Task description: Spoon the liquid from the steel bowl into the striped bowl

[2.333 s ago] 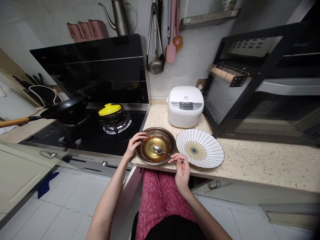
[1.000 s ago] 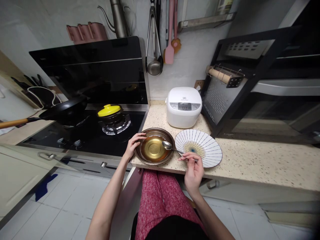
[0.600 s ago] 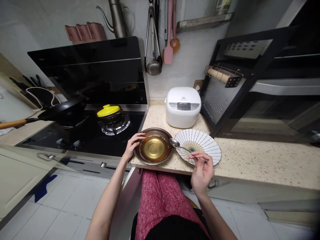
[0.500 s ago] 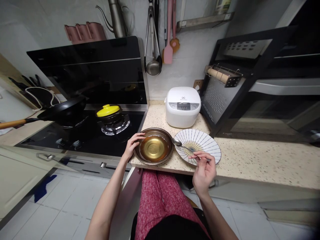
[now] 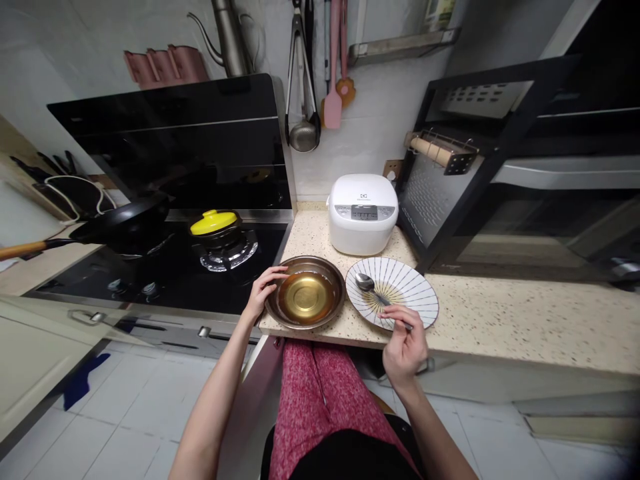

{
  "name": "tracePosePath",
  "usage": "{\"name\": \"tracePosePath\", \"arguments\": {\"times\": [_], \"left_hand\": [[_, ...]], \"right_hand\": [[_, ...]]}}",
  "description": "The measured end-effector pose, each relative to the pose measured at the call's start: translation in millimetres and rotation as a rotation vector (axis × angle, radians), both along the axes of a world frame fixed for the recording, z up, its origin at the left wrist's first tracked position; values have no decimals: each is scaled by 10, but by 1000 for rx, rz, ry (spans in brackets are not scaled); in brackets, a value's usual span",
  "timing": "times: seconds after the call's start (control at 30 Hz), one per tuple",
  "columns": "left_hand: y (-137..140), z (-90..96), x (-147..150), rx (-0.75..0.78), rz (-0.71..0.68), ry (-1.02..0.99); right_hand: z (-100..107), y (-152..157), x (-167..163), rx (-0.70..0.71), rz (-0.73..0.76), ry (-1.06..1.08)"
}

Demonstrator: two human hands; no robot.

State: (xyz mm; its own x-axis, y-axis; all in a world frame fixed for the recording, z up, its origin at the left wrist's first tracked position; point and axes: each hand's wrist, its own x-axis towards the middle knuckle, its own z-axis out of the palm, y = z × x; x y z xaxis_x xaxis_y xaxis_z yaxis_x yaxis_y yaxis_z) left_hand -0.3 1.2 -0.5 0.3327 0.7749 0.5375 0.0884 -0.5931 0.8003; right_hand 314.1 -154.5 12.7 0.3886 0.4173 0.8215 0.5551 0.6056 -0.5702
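Apparently mid-spooning, pinched the spoon (image 5: 365, 283) in the right hand (image 5: 406, 343) over the plate (image 5: 419, 293), right of centre; rested the left hand (image 5: 262, 293) on the bowl (image 5: 313, 265), mid-frame, grip unclear — seemingly needed a steady wrist.

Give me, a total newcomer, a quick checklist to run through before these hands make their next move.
1. Spoon held in the fingers of the right hand: ok.
2. Left hand at the rim of the metal bowl: ok.
3. Spoon's head over the patterned plate, not the metal bowl: ok.
4. Spoon lifted off the patterned plate: cannot tell from this angle.
5. Metal bowl and patterned plate well apart: not ok, their rims nearly meet.
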Motion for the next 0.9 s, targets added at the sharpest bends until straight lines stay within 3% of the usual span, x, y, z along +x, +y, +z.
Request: {"name": "tracePosePath", "arguments": {"times": [0.2, 0.5, 0.9], "left_hand": [[-5, 9, 3, 0, 0, -1], [-6, 9, 3, -6, 2, 4], [-6, 12, 4, -5, 1, -8]], "right_hand": [[4, 10, 18, 59, -10, -182], [-15, 25, 37, 68, -13, -249], [-57, -43, -187, -5, 101, 97]]}}
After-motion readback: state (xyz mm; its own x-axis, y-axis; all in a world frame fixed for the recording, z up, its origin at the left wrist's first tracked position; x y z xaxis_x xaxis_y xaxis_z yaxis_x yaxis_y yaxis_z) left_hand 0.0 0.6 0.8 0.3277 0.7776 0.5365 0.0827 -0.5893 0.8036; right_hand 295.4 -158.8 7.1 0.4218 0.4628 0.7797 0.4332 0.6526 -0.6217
